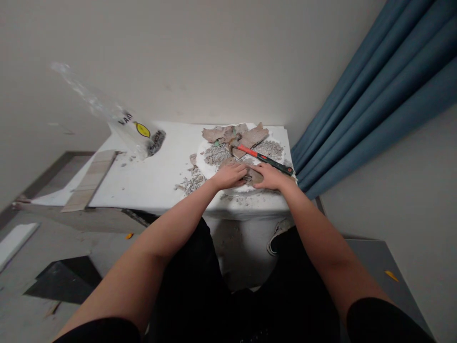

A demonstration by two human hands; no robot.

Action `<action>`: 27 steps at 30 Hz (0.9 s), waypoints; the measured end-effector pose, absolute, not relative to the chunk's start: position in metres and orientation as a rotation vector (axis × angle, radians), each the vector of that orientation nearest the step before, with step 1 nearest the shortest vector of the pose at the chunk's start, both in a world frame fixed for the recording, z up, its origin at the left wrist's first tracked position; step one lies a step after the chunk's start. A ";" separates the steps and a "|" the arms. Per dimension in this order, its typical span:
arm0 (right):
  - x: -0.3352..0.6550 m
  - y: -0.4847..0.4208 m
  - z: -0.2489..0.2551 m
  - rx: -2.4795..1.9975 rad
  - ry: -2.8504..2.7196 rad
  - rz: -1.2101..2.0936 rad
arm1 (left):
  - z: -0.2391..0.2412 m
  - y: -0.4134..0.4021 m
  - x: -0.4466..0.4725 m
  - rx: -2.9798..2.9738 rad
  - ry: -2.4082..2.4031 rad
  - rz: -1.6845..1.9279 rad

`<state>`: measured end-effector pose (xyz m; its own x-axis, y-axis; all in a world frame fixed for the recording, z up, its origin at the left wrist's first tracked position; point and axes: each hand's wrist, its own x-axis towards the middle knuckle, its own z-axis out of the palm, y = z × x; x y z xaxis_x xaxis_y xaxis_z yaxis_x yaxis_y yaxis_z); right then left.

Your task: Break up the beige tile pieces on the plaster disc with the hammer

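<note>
Head view: broken material crowds the work area, and the main risk, as I judge it, is to the fingers. Both hands sit close together at a grey-brown masonry fragment (254, 177), so a ragged edge could cut skin if it slipped or cracked under uneven pressure. The red-and-black hammer (252, 152) lies just beyond the hands, its handle slanting towards the right forearm; a careless sweep of that arm might knock it or send it off the counter (174, 143). Loose grey rubble (273, 149) could also roll under the fragment and let it rock, or spill over the near edge, where crumbs already lie.

The right hand (269, 176) has its grip around the fragment, thumb on the near side and fingers on the far side, seemingly pinching it. The left hand (231, 176) has its fingers bent beside it; I cannot tell whether that grip closes on anything.

The fragment is between the hands, towards the front of a round white base (201, 164) on the counter. It looks dull, dusty and irregular, its outline partly hidden by fingers. Larger broken slabs (256, 135) of similar colour are heaped behind the hammer.
</note>
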<state>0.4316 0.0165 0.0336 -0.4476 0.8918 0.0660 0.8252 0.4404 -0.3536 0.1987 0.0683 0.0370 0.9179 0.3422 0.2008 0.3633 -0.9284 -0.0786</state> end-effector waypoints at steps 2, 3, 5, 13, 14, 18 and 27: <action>0.433 0.018 0.033 -1.475 -2.447 0.409 | 0.036 0.067 0.198 -2.976 -0.571 -0.340; 0.434 0.019 0.033 -1.470 -2.443 0.417 | 0.036 0.066 0.198 -2.977 -0.583 -0.364; 0.435 0.020 0.033 -1.459 -2.435 0.438 | 0.035 0.064 0.198 -2.972 -0.599 -0.385; 0.437 0.021 0.034 -1.451 -2.418 0.456 | 0.022 0.049 0.213 -2.869 -0.646 -0.386; 0.437 0.021 0.033 -1.447 -2.418 0.454 | 0.021 0.048 0.215 -2.867 -0.660 -0.393; 0.440 0.021 0.033 -1.399 -2.421 0.464 | 0.024 0.052 0.210 -2.934 -0.656 -0.393; 0.441 0.018 0.033 -1.411 -2.387 0.492 | 0.028 0.060 0.193 -3.095 -0.752 -0.352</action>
